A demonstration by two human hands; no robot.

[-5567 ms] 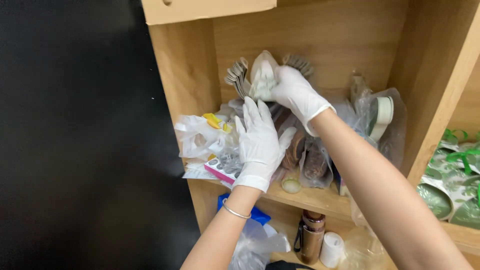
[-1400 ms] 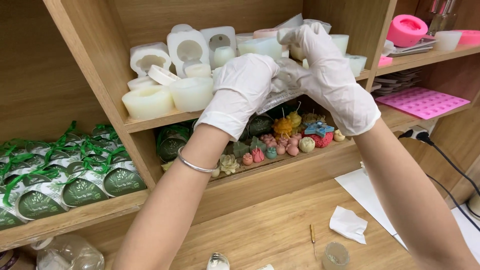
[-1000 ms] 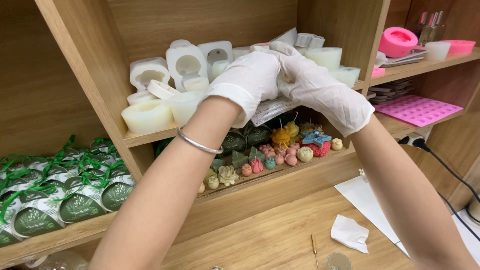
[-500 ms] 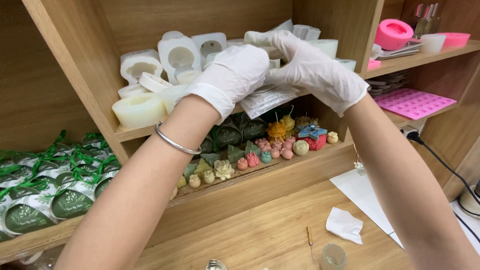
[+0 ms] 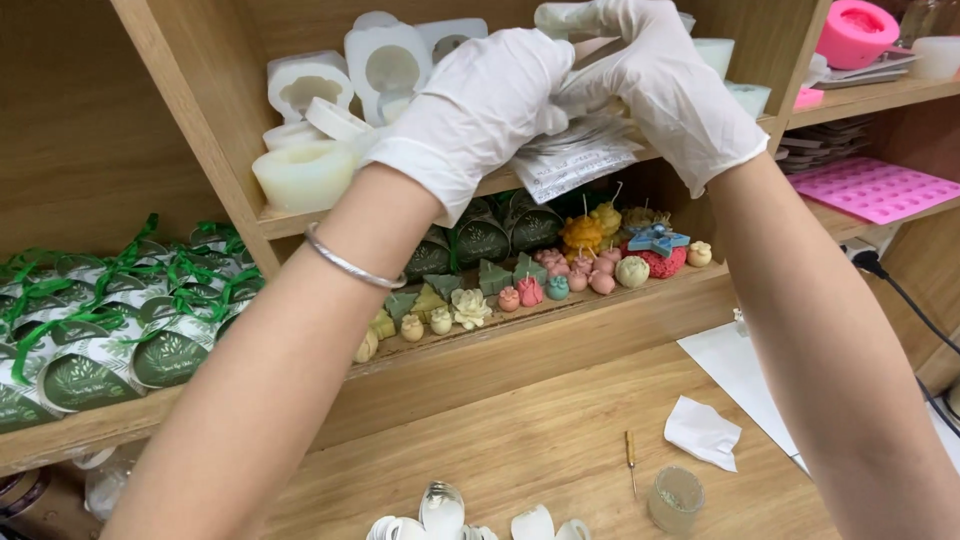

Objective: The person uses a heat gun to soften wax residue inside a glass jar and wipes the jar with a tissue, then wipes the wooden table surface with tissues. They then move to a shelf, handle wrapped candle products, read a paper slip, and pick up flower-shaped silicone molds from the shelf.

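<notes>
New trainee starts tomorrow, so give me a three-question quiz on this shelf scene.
1. True or false: both hands wear white gloves.
2. What do the hands hold? A) a clear packet B) a pink mould C) a jar
3. What colour are the ribbons on the round tins at the left?

Key: 1. True: left hand, right hand. 2. A, the packet; the pink mould sits on a shelf at the right. 3. Green, on the tins.
</notes>
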